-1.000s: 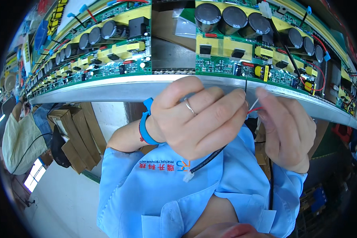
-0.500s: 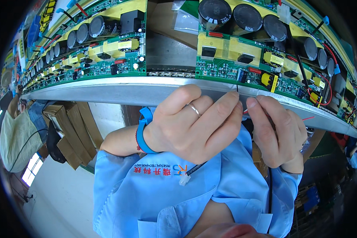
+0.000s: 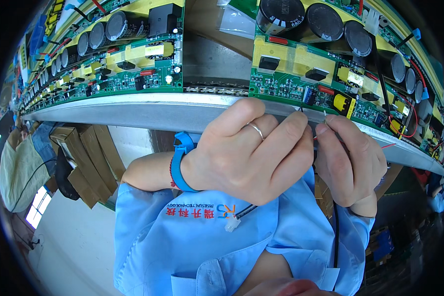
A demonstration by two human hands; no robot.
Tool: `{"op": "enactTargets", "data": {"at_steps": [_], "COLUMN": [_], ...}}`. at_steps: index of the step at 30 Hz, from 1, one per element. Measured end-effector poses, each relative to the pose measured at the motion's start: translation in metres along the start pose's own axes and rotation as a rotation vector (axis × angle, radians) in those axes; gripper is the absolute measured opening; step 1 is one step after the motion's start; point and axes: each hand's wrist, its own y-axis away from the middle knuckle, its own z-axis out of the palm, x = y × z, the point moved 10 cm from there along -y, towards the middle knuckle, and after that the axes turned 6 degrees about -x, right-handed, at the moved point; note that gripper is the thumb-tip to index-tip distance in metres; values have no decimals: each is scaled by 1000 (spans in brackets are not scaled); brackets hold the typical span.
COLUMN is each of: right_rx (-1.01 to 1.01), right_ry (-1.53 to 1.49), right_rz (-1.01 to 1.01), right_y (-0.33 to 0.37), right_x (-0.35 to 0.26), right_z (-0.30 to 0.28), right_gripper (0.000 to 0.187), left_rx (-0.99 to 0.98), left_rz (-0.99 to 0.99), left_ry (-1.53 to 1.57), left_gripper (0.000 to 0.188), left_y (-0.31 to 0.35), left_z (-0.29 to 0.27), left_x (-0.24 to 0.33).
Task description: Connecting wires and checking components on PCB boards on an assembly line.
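My left hand (image 3: 254,153), with a ring and a blue wristband, pinches a thin black wire (image 3: 302,109) whose end sticks up past the fingertips. Close beside it, my right hand (image 3: 352,160) is closed on a thin wire with a pale tip (image 3: 325,114) showing above thumb and forefinger. A bit of red wire (image 3: 315,138) shows between the two hands; its course behind the fingers is hidden. Below my left hand hangs a black-sleeved cable (image 3: 245,211) ending in a white plug (image 3: 232,225). Both hands are just in front of a green circuit board (image 3: 281,81).
The board carries large black capacitors (image 3: 324,22) and a yellow transformer (image 3: 344,104). A metal rail (image 3: 133,104) runs along the front edge. Another circuit board (image 3: 108,89) lies to the left. Cardboard boxes (image 3: 91,158) stand at lower left. A black cable (image 3: 336,237) hangs below my right hand.
Both hands have shifted slightly right in the picture, and the boards have too on the right side. A pale wire tip now shows above my right fingertips.
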Motion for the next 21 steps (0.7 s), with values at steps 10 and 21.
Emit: {"op": "enactTargets", "data": {"at_steps": [10,21], "right_rx": [-34,-97], "right_ry": [-65,-83], "right_rz": [126,186], "right_y": [-5,-10], "right_x": [16,22], "right_z": [7,11], "right_gripper": [20,24], "left_rx": [20,13], "left_rz": [-49,231], "left_ry": [-84,17], "left_gripper": [30,34], "left_y": [-7,19], "left_z": [2,-4], "left_x": [-9,13]}}
